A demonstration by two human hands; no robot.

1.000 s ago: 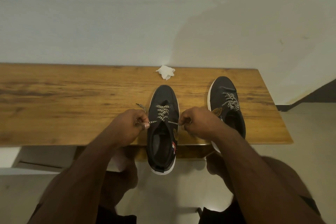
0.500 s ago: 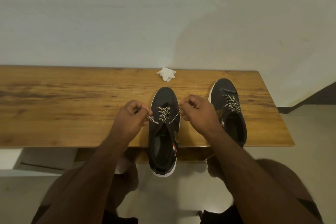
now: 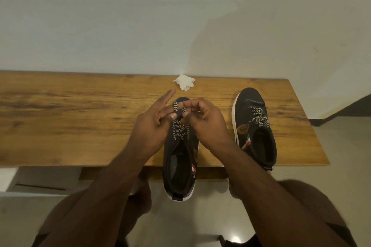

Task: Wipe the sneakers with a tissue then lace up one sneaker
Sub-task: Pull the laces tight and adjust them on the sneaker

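A black sneaker (image 3: 179, 166) with a white sole lies toe away from me, its heel hanging over the front edge of the wooden bench (image 3: 80, 126). Its black-and-white patterned lace (image 3: 180, 131) crosses the eyelets. My left hand (image 3: 154, 124) and my right hand (image 3: 202, 122) meet above the toe end. The lace ends are looped over my left fingers, and my right fingers pinch the lace beside them. My left index finger points out straight. A second black sneaker (image 3: 255, 128), laced, lies to the right. A crumpled white tissue (image 3: 184, 82) rests near the wall.
The bench stands against a pale wall (image 3: 180, 16). Its right end (image 3: 313, 126) is close to the second sneaker. My knees are below the bench's front edge, above a light tiled floor (image 3: 200, 216). A dark skirting strip (image 3: 353, 108) runs at the far right.
Both hands have come together from either side of the sneaker and moved up toward the toe. The lace ends, earlier pulled out sideways, are now raised and looped over my left fingers.
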